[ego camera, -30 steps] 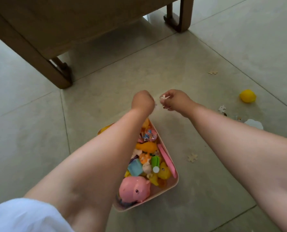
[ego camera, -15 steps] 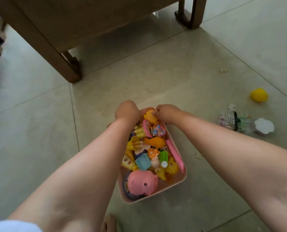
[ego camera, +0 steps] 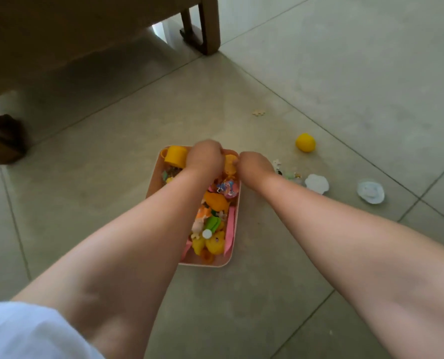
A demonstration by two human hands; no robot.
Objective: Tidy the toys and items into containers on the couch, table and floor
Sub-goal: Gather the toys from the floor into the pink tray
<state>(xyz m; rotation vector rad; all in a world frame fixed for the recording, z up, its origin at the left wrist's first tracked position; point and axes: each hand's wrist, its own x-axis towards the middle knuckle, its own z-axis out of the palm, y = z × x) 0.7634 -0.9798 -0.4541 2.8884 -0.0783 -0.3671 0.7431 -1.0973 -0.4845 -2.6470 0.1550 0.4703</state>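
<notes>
A pink bin (ego camera: 208, 263) full of small toys stands on the tiled floor, with a yellow cup (ego camera: 175, 155) at its far left corner and a yellow duck (ego camera: 214, 243) near its close end. My left hand (ego camera: 205, 158) is curled over the bin's far rim. My right hand (ego camera: 252, 165) is closed at the far right corner. Both sets of fingers are hidden. Loose on the floor to the right lie a yellow ball (ego camera: 305, 142), a white flower-shaped piece (ego camera: 316, 183), a pale round piece (ego camera: 370, 194) and small figures (ego camera: 289, 174).
A wooden table stands at the back, with one leg (ego camera: 209, 22) beyond the bin and another leg (ego camera: 0, 141) at the far left. A tan puzzle piece (ego camera: 258, 113) lies on the tiles past the bin. My white sleeve (ego camera: 21, 330) fills the lower left corner.
Both hands dropped from above the floor onto the bin's far end. The bin has since slid right, closer to the yellow ball and the white pieces.
</notes>
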